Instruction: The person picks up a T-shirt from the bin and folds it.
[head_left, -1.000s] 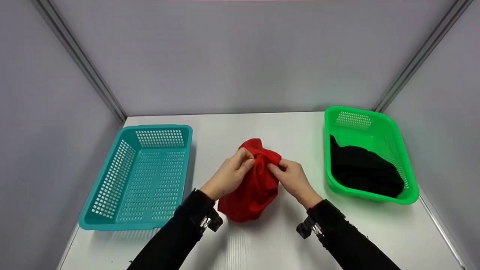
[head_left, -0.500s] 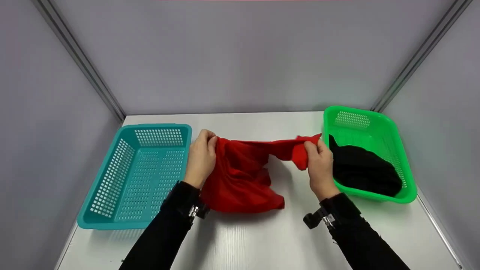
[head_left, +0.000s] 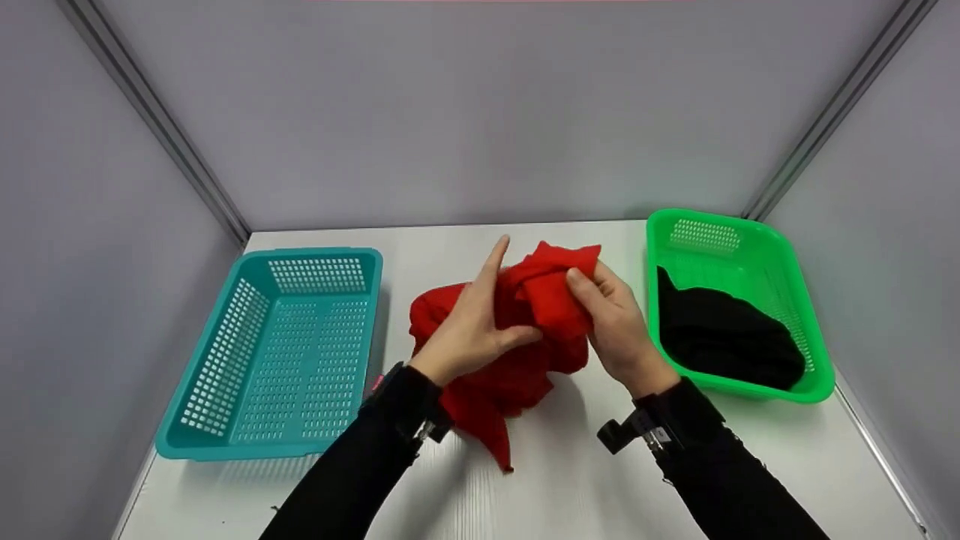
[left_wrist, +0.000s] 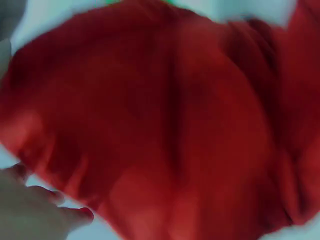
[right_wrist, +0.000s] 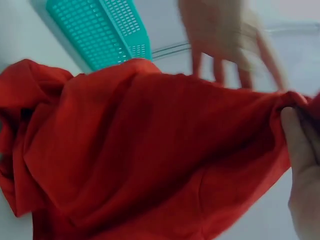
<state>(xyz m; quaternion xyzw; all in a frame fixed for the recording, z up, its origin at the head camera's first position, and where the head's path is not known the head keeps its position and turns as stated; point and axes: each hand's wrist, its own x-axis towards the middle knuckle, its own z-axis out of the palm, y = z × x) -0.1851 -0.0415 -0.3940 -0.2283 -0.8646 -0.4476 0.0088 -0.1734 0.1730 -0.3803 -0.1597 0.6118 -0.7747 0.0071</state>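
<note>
A crumpled red cloth (head_left: pixel 510 382) hangs between my two hands above the white table; its exact kind is hard to tell. My right hand (head_left: pixel 622 330) pinches its upper edge between thumb and fingers, which the right wrist view shows too. Against the cloth's near side my left hand (head_left: pixel 472 330) is spread, thumb apart from the straight index finger. The other left fingers are hidden in the head view. In the right wrist view the left hand (right_wrist: pixel 220 35) is blurred, its fingers at the cloth's edge. Red cloth (left_wrist: pixel 150 120) fills most of the left wrist view.
On the left of the table stands a teal basket (head_left: pixel 371 300) with nothing in it. A green basket (head_left: pixel 814 337) at the right holds a bunched black cloth (head_left: pixel 727 337). Grey panels (head_left: pixel 487 112) enclose the table at the back and both sides.
The red cloth was bunched, then stretched sideways between both hands. Now the hands are closer together, the left has let go and moved right, and the cloth hangs gathered from the right hand.
</note>
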